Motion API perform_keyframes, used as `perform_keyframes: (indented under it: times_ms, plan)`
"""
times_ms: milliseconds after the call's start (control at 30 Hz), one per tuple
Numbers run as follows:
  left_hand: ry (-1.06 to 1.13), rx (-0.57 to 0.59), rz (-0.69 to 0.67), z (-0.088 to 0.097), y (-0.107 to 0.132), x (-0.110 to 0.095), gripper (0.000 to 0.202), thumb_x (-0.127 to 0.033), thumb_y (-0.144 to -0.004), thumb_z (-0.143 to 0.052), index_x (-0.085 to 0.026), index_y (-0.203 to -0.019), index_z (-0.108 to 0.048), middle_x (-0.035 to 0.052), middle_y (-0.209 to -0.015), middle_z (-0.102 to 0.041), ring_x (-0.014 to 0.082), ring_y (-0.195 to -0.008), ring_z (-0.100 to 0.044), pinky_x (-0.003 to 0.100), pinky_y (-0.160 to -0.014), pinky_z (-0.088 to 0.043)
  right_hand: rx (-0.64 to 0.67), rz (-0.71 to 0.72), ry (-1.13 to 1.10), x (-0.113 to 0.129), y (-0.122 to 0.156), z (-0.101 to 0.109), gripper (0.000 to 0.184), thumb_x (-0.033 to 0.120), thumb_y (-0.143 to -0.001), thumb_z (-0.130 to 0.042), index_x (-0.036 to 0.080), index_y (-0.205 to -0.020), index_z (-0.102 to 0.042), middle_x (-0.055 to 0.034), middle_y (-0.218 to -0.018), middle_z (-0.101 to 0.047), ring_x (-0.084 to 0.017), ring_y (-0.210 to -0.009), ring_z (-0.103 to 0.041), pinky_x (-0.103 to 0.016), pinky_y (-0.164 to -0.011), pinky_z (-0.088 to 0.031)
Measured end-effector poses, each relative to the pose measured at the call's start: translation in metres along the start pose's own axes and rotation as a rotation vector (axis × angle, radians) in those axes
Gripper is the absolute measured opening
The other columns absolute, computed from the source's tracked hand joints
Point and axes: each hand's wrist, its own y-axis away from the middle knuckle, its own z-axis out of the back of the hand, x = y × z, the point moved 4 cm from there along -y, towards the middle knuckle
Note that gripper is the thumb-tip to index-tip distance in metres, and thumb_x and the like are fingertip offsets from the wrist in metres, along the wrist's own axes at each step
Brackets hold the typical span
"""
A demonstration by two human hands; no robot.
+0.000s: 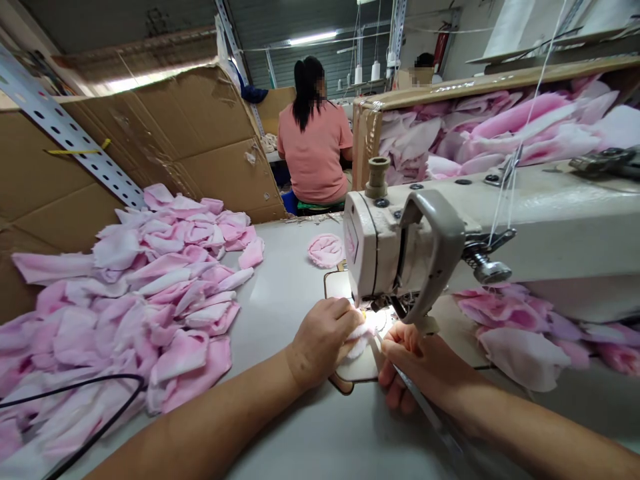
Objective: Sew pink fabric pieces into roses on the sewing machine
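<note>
The fluffy white cloth [359,339] and the pink cloth pieces [150,293] look soft and matt. The sewing machine head [550,227] is smooth painted metal, the table [280,313] smooth pale laminate, and the cardboard sheets [170,140] rough brown paper.

Fairly bright overall, w/ fluorescent tube [313,39] overhead and hot glare on white fabric [361,335] by needle. Shadows soft. Fisheye bowing at edges bends steel rack upright [65,127]; right forearm [530,427] blurry at bottom.
</note>
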Motion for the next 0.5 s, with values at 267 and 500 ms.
perform_keyframes:
  times_ms: [267, 500]
  plan:
    - [0.028, 0.052, 0.042, 0.003, 0.000, 0.001, 0.018, -0.028, -0.093, -0.045, -0.017, -0.085, -0.056, 0.0028, -0.075, -0.054, 0.0176, -0.070, -0.051, 0.030, -0.066, -0.040, 0.020, 0.128, 0.178, -0.001, -0.005, 0.009, 0.022, 0.021, -0.082, -0.038, 0.020, -0.062, -0.048, -0.0009, -0.052, -0.060, -0.009, -0.038, -0.050, -0.019, -0.037, -0.038]
    - [0.081, -0.010, 0.017, 0.008, -0.002, 0.001, 0.021, -0.026, -0.096, -0.041, -0.018, -0.090, -0.058, 0.0029, -0.077, -0.056, 0.0165, -0.072, -0.052, 0.029, -0.068, -0.043, -0.024, 0.123, 0.307, 0.009, -0.006, 0.016, 0.035, 0.024, -0.084, -0.041, 0.017, -0.051, -0.051, -0.0001, -0.042, -0.053, -0.006, -0.034, -0.044, -0.017, -0.036, -0.033]
